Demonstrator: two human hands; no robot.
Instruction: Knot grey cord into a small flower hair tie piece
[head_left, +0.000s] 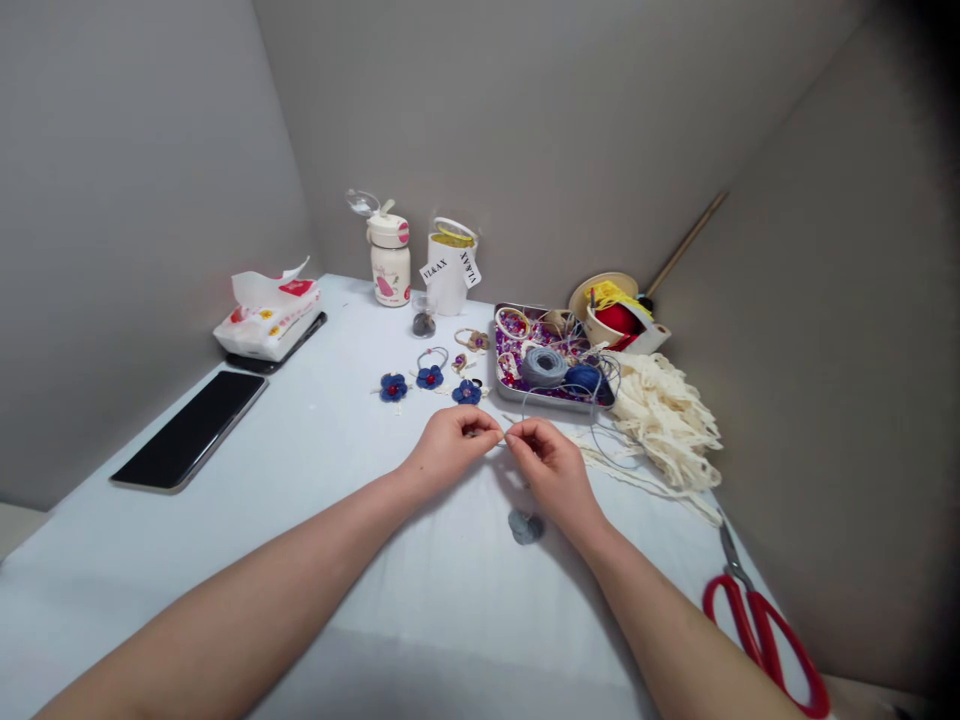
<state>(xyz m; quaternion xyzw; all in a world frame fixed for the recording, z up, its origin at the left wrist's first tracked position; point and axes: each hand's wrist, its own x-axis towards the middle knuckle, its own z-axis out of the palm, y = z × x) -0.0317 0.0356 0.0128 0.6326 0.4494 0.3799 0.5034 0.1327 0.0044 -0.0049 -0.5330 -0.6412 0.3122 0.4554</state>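
Note:
In the middle of the table, my left hand [454,445] and my right hand [551,470] meet fingertip to fingertip, both closed in a pinch. A strand of grey-blue yarn [523,402] runs from the tray to my fingers, which grip a small length of it. A short, slender piece sticks out by my right fingertips; its kind is too small to tell. Below my right hand lies a grey-blue fabric or yarn flower [525,527]. Beyond my left hand are blue flowers with beaded centres, one on a hair tie [430,375].
A metal tray [551,403] holds beads, a grey-blue yarn ball [544,367] and a dark blue one [583,379]. Cream lace [667,410] is heaped right, above red-handled scissors [757,620]. A phone [191,430], tissues [266,315], bottle [390,260] and white canister [448,275] stand around.

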